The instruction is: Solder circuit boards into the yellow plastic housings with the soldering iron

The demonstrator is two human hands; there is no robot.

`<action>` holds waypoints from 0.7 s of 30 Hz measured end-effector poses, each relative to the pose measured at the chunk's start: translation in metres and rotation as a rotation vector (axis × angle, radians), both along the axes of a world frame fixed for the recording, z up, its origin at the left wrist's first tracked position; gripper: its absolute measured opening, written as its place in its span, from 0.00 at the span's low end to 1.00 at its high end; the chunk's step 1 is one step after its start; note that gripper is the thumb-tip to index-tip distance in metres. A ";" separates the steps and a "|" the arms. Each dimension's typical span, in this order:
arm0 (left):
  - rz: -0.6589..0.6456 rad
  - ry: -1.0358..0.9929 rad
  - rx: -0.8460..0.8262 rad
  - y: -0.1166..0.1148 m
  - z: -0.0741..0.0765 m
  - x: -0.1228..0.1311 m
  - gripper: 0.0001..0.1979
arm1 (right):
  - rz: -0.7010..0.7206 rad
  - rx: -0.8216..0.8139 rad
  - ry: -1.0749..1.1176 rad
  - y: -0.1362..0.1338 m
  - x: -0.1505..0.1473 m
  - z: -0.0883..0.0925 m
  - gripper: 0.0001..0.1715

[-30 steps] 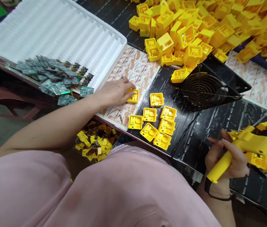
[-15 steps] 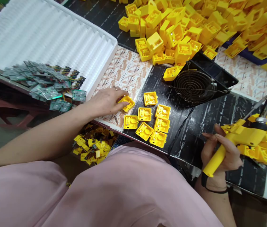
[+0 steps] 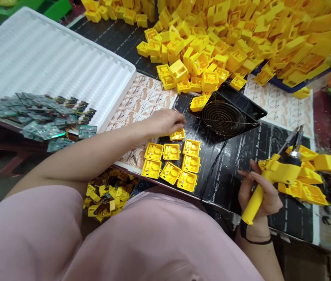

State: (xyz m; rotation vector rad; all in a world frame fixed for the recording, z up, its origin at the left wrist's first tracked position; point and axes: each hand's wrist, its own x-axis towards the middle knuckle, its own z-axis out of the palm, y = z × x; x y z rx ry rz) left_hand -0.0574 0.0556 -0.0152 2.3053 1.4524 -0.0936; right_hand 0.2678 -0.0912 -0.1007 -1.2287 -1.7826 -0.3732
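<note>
My left hand (image 3: 169,121) is closed with its fingertips at the far edge of a small open yellow plastic housing (image 3: 177,135), which lies on the black tabletop. Below it, several like housings (image 3: 171,152) sit close together in rough rows, open side up, with small metal parts inside. At the right, my right hand (image 3: 260,191) is wrapped round the yellow handle of a soldering gun (image 3: 284,171). Its metal tip and a thin feed tube point up and away from me. My fingers partly hide the grip.
A black fan (image 3: 226,115) with a wire guard stands beyond the housings. A big heap of yellow housings (image 3: 212,50) fills the back. White foam tray (image 3: 65,50) at left carries green circuit boards (image 3: 36,113). More yellow pieces (image 3: 308,175) lie beside the gun; a bin (image 3: 109,195) sits below the edge.
My left hand has set one housing beside the others, let it go, and moved right to another one. The view has shifted slightly; my right hand still holds the soldering gun.
</note>
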 end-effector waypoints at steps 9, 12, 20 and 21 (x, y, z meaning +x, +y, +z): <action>0.043 -0.228 0.161 0.078 -0.022 0.036 0.34 | 0.034 -0.024 0.029 -0.002 0.000 0.000 0.17; 0.102 -0.475 -0.022 0.082 -0.025 0.014 0.31 | 0.033 -0.043 0.048 -0.004 0.002 -0.001 0.18; 0.103 -1.044 -0.867 0.017 -0.001 -0.059 0.42 | 0.047 -0.097 0.134 -0.011 0.009 -0.009 0.16; 0.130 -1.099 -0.913 0.011 -0.003 -0.061 0.42 | 0.034 -0.114 0.145 -0.011 0.010 -0.011 0.15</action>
